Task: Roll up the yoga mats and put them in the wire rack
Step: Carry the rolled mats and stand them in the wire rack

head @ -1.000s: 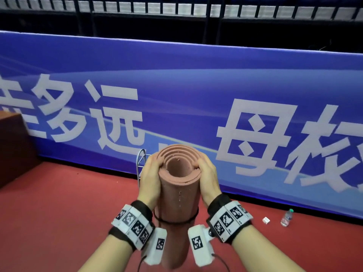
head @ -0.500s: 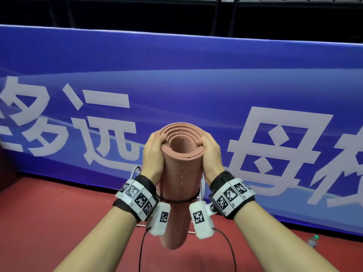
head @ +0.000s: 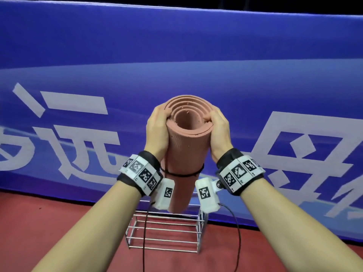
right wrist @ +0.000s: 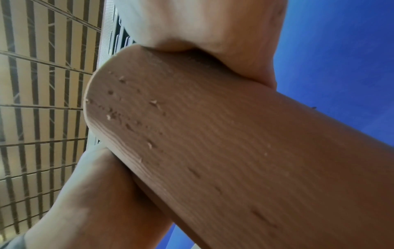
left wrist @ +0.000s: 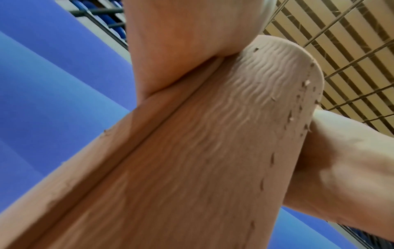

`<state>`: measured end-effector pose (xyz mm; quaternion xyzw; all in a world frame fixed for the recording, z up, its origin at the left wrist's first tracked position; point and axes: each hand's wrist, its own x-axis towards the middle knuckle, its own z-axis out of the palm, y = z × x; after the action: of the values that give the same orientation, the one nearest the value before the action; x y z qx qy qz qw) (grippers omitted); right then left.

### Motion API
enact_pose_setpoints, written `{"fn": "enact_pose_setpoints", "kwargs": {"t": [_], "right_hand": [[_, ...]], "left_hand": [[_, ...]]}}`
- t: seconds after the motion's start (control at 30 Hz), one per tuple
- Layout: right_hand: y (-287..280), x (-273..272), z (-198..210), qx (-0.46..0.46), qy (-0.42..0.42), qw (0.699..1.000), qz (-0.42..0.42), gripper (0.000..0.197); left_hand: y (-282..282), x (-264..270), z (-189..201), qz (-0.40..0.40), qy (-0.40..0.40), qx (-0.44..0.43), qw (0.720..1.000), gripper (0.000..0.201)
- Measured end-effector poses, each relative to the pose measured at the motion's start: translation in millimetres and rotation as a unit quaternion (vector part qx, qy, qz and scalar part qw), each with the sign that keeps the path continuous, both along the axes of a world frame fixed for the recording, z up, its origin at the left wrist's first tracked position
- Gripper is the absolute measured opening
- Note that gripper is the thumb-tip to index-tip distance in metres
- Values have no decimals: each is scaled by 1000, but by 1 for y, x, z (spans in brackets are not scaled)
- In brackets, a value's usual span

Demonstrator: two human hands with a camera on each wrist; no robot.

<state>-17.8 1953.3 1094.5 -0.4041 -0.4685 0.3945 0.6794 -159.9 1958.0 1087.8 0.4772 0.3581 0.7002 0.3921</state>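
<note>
Below, red floor (head: pixel 59 228) meets a blue banner (head: pixel 196 46).

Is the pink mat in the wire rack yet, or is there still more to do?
Not yet. Done: the mat is rolled tight, with a black band round it. In hand: the left hand and right hand hold its top end, upright, with its bottom end above the wire rack. Left: lower it in and let go. No other mats show here.
</note>
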Motion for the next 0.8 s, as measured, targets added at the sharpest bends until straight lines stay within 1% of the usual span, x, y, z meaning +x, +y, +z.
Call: {"fn": "enact_pose_setpoints", "kwargs": {"t": [0.17, 0.3, 0.4, 0.43, 0.53, 0.6, 0.67, 0.73, 0.8], "right_hand": [[64, 10, -33, -24, 5, 999, -38, 39], [112, 11, -72, -46, 4, 996, -74, 41], [141, 7, -100, -73, -4, 992, -103, 45], [147, 7, -108, -87, -5, 990, -108, 46], [167, 6, -132, -105, 7, 986, -130, 48], [178, 6, -146, -117, 17, 982, -144, 50], [185, 6, -159, -131, 15, 980, -150, 52], [191, 7, -174, -152, -12, 978, -142, 53], [197, 10, -187, -188, -58, 973, -117, 55]], "left_hand": [[76, 11, -32, -47, 3, -14, 999, 28], [133, 13, -74, -82, -1, -31, 996, 29], [172, 13, -104, -120, 3, -55, 991, 24], [181, 13, -113, -132, -2, -65, 989, 22], [205, 15, -134, -166, 3, -69, 984, 25], [219, 16, -148, -184, -1, -88, 979, 25], [229, 15, -163, -199, 1, -101, 975, 33], [237, 13, -177, -211, 2, -115, 971, 38], [244, 11, -191, -218, -2, -132, 967, 37]]}}
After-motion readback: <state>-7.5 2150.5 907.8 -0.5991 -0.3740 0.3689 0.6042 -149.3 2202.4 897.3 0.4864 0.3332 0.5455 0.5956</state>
